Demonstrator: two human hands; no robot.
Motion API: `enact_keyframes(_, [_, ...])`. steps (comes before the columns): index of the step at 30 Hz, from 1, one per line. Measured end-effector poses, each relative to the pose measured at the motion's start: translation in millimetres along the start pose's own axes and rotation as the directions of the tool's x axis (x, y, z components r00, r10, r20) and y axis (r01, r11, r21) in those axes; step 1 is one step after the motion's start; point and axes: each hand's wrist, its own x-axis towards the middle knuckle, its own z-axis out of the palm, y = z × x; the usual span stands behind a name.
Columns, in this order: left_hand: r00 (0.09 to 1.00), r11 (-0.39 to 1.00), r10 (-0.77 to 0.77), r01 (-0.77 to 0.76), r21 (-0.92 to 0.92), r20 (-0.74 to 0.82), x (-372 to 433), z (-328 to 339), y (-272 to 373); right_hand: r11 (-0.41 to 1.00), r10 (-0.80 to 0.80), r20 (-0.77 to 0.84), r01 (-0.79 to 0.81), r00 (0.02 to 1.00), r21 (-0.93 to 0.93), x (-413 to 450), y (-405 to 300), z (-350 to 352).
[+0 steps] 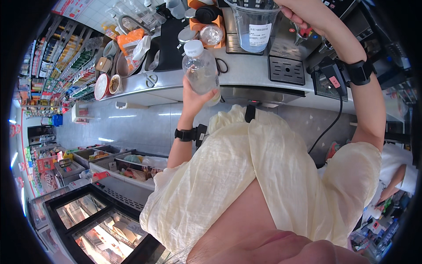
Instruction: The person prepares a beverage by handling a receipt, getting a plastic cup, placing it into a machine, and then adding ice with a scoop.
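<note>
My left hand (196, 96) is closed around a clear plastic bottle (201, 74) with a white cap, held upright in front of the counter edge. The bottle looks mostly transparent; how much is in it I cannot tell. My right hand (293, 15) is at the top, by the rim of a large clear plastic cup (254, 29) that bears a printed white label. Its fingers are curled beside the rim, and whether they grip it is not plain. A slotted metal drip tray (230, 46) lies below the cup.
Another drip tray (286, 71) sits right of the cup. Scissors (151, 81) lie near the counter's edge. Left stand a sink with a curved faucet (123, 19), an orange bag (128, 41) and food tubs (102, 86). Behind are freezers (112, 165); a person in white (395, 171) is at right.
</note>
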Motion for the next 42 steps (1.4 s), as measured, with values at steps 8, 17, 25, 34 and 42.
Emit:
enact_keyframes(8, [0.999, 0.999, 0.038, -0.038, 0.018, 0.002, 5.0, -2.3, -2.0, 0.998, -0.053, 0.038, 0.051, 0.998, 0.042, 16.2, 6.3, -3.1])
enact_keyframes(17, [1.000, 1.000, 0.003, -0.004, -0.016, -0.023, 7.0, -5.1, 0.7, 0.999, -0.027, 0.044, 0.026, 0.999, 0.020, 30.7, 7.1, 0.9])
enact_keyframes(25, [0.999, 1.000, 0.013, -0.013, 0.005, -0.041, 7.7, -9.1, -5.2, 0.999, -0.024, 0.064, 0.021, 0.998, 0.050, 40.8, 11.1, 7.8])
enact_keyframes(34, [1.000, 0.999, 0.003, -0.004, -0.034, -0.030, 7.7, -8.7, -5.0, 0.993, -0.010, 0.121, -0.005, 0.993, 0.118, 61.6, 54.3, 22.7])
enact_keyframes(42, [1.000, 1.000, -0.020, 0.020, -0.020, -0.021, 8.5, -4.8, 4.3, 0.995, -0.022, 0.170, 0.005, 0.985, 0.103, 81.8, 104.9, 39.5])
